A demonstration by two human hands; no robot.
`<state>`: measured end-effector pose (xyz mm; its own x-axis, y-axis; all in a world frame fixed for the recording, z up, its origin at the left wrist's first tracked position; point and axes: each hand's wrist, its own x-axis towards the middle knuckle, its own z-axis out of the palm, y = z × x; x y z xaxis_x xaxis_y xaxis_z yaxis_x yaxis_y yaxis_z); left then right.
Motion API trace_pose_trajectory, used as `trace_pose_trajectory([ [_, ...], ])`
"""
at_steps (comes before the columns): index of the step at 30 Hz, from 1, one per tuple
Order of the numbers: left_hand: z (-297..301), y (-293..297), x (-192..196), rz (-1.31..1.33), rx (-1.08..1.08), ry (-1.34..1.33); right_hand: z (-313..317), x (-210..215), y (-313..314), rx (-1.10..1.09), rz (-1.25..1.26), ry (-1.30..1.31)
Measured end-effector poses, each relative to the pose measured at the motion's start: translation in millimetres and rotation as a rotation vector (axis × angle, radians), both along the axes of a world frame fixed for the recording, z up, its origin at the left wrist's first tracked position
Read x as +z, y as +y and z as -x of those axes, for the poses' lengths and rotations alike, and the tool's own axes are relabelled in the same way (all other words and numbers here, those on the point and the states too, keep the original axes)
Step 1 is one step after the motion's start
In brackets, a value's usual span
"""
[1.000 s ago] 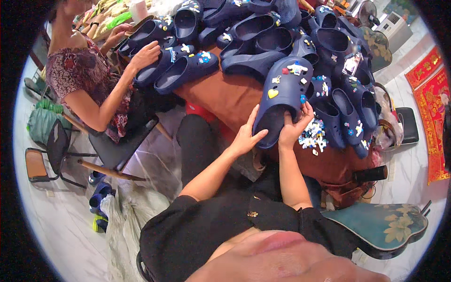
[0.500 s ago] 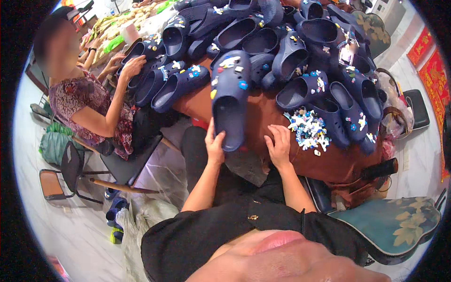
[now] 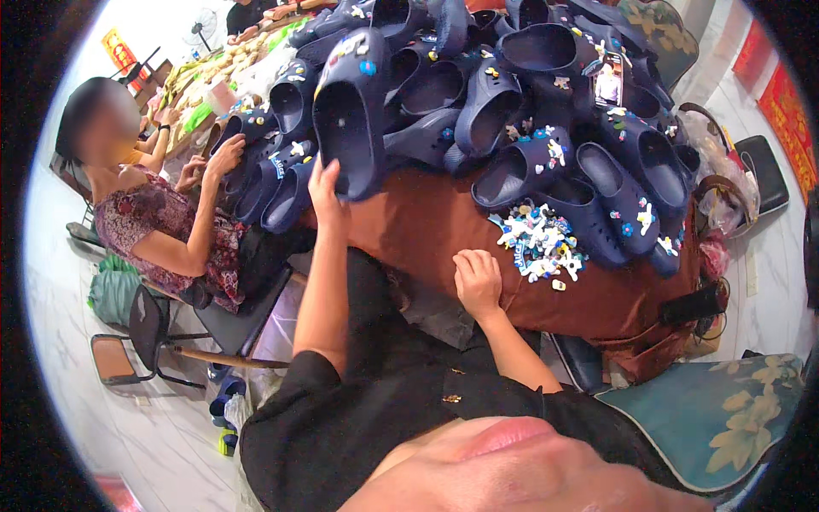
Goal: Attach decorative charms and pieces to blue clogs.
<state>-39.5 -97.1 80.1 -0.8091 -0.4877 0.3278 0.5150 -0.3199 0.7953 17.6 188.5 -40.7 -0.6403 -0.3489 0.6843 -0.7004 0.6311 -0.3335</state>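
Observation:
My left hand (image 3: pixel 328 196) grips the heel of a dark navy clog (image 3: pixel 348 119) and holds it up at the left front of a big pile of clogs (image 3: pixel 431 90). Small colourful shoe charms sit on the held clog's upper. My right hand (image 3: pixel 478 282) rests on the brown cloth (image 3: pixel 409 209) at the table's near edge, its fingers loosely bent and holding nothing I can see. Just right of it lies a heap of loose charms (image 3: pixel 537 243), mostly white and blue. Several charm-decorated clogs (image 3: pixel 610 179) stand behind that heap.
A co-worker (image 3: pixel 162 205) sits at the left, hands on clogs there. A phone (image 3: pixel 608 81) stands among the clogs. At the right are a dark cylindrical object (image 3: pixel 695 303) and a patterned green chair (image 3: pixel 717 410). A black chair (image 3: pixel 247 311) stands at left.
My left hand has carried the clog up and left, toward the pile. The right hand has drawn back slightly left, its fingers more bent. The view has shifted a little.

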Motion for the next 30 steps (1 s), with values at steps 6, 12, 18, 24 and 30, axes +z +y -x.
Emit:
trace_pose_trajectory([
  [6,114.1,-2.9,92.9,0.100,-0.077,0.033,0.4,-2.4,2.4,0.001,-0.028,-0.063],
  [12,248.2,-3.4,156.9,0.371,0.073,0.012,2.6,-1.0,5.8,0.002,-0.012,0.014],
  [18,370.7,-29.1,161.4,0.707,0.161,-0.179,4.1,-0.2,6.0,0.008,-0.030,-0.058],
  [24,399.8,-34.0,149.5,1.478,0.656,-0.331,5.6,-1.4,9.3,0.027,-0.009,-0.026],
  [30,334.3,34.1,170.4,1.674,0.932,-0.229,6.2,-3.6,12.0,0.049,0.006,-0.044],
])
